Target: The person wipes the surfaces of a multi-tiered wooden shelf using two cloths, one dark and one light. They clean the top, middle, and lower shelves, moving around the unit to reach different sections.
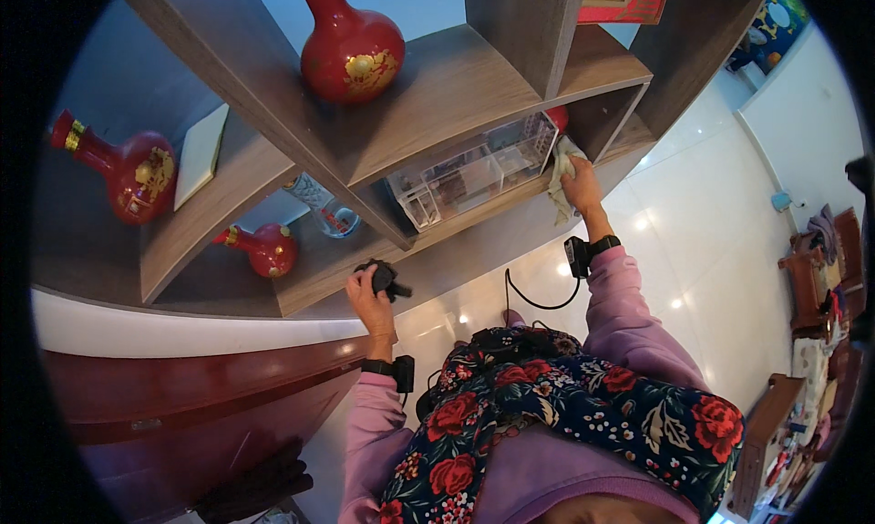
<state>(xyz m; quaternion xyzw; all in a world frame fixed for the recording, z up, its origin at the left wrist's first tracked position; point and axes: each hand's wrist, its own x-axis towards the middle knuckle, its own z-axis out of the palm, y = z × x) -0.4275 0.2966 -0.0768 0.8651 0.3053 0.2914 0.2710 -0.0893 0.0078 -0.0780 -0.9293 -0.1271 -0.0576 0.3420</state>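
My right hand [581, 184] grips a pale, crumpled cloth [564, 175] against the front of a low shelf compartment. Just left of the cloth stands a clear plastic display case [478, 172] with small items inside. A round red object [558, 116] shows partly behind the case's right end. In my left hand [367, 304] is a small black object [386, 280], held at the front edge of the wooden shelf unit [437, 66]; what it is cannot be made out. Each wrist wears a black strap with a small device.
Red gourd-shaped vases with gold flowers stand in the upper compartment [355, 52] and at left [140, 175], with a smaller red bottle [272, 249] below. A glass vessel [331, 213] stands near it. A dark red cabinet [205, 387] is at lower left. A cable [540, 304] hangs by my right wrist.
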